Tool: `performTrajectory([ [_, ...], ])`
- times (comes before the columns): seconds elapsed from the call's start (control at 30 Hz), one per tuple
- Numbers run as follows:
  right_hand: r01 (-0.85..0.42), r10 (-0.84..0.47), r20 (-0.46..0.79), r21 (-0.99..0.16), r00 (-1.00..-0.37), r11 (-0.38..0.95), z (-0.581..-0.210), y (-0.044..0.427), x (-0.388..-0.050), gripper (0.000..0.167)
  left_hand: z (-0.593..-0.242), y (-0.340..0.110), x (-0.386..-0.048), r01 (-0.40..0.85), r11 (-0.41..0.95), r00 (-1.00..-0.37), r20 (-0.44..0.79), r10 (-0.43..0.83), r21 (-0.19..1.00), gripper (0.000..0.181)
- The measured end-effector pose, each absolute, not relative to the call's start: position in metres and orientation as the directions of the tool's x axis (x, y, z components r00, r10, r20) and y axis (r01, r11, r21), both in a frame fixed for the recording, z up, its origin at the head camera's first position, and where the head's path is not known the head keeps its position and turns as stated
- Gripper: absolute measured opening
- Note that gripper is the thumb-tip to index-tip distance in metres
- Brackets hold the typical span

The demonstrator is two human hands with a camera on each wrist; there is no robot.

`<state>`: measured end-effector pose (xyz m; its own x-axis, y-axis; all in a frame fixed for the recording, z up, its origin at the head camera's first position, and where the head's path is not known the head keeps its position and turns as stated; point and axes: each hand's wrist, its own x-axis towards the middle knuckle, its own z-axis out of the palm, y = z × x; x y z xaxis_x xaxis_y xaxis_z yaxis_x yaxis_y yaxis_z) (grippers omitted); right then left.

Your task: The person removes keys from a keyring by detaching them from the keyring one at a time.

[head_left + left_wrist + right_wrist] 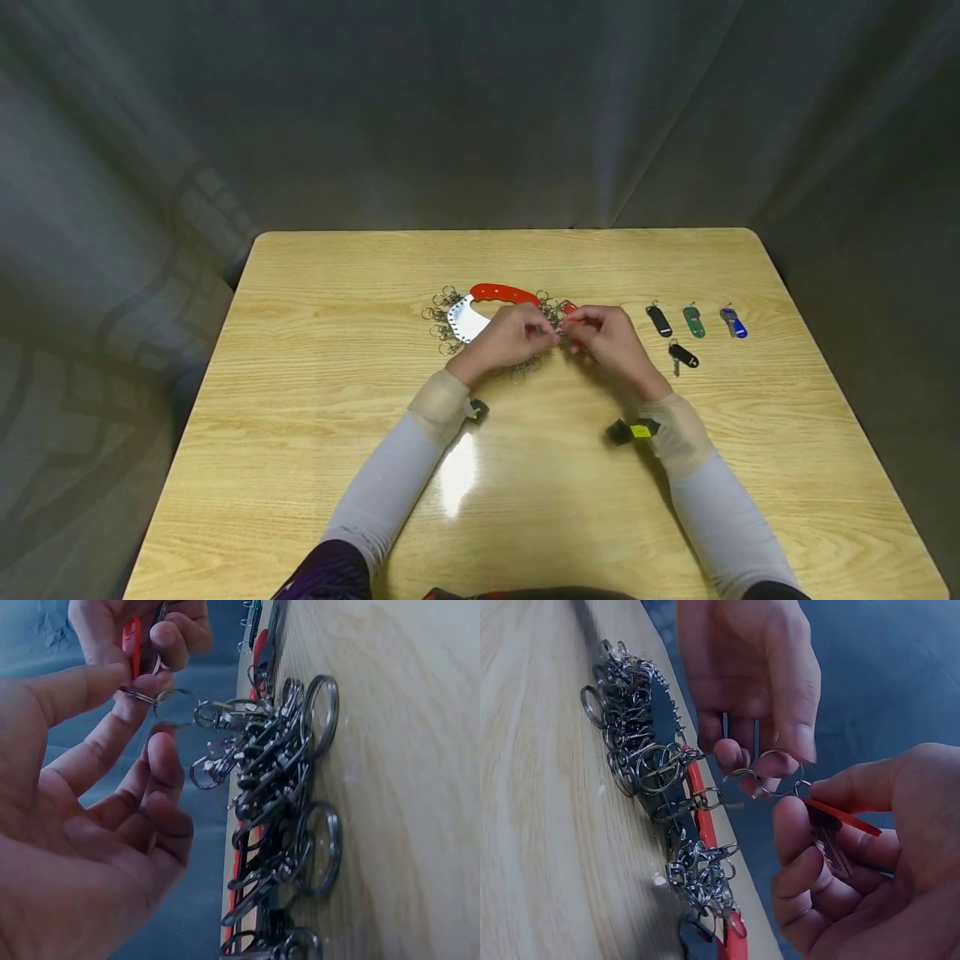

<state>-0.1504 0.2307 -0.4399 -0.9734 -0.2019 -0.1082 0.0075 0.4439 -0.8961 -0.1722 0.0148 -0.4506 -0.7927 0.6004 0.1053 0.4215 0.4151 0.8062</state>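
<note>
My left hand (517, 333) pinches a metal split ring (780, 753) between thumb and fingertips. That ring links to a smaller ring on a red key tag (847, 817) with a metal key (831, 851) beside it. In my right hand (609, 337) the tag and key are held between thumb and curled fingers. Under the hands lies a white curved plate (463, 320) with a red handle (504, 292). Many metal rings and clips (270, 772) hang along its edge. Another ring (739, 780) reaches from the clips toward the pinched one; whether they join I cannot tell.
On the table's right lie a black tag (659, 320), a green tag (694, 321), a blue tag (738, 326) and a nearer black tag (686, 356) with a key. A red tag (261, 649) lies beyond the clips. Grey curtains (480, 117) stand behind the wooden table (315, 350).
</note>
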Motion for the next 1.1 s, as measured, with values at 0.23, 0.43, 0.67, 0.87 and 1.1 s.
performTrajectory([
  [0.23, -0.053, -0.231, -0.062, -0.885, -0.971, 0.462, -0.4388, 0.2276, -0.1478, 0.013, -0.4492, 0.0146, -0.1722, 0.405, 0.428, -0.797, 0.082, 0.599, 0.808, 0.012],
  [0.43, -0.068, -0.227, -0.046, -0.881, -0.973, 0.468, -0.4397, 0.2284, -0.1485, 0.012, -0.4490, 0.0121, -0.1739, 0.428, 0.412, -0.770, 0.085, 0.632, 0.804, 0.014],
  [0.67, -0.039, -0.220, -0.070, -0.889, -0.973, 0.457, -0.4417, 0.2264, -0.1484, 0.012, -0.4498, 0.0111, -0.1738, 0.401, 0.438, -0.771, 0.038, 0.636, 0.805, 0.020],
  [0.87, -0.063, -0.231, -0.046, -0.894, -0.972, 0.445, -0.4396, 0.2256, -0.1463, 0.012, -0.4514, 0.0119, -0.1746, 0.399, 0.439, -0.781, 0.047, 0.623, 0.805, 0.016],
  [1.1, -0.026, -0.203, -0.064, -0.909, -0.977, 0.416, -0.4367, 0.2287, -0.1486, 0.014, -0.4510, 0.0079, -0.1762, 0.430, 0.349, -0.732, 0.095, 0.674, 0.833, 0.017],
])
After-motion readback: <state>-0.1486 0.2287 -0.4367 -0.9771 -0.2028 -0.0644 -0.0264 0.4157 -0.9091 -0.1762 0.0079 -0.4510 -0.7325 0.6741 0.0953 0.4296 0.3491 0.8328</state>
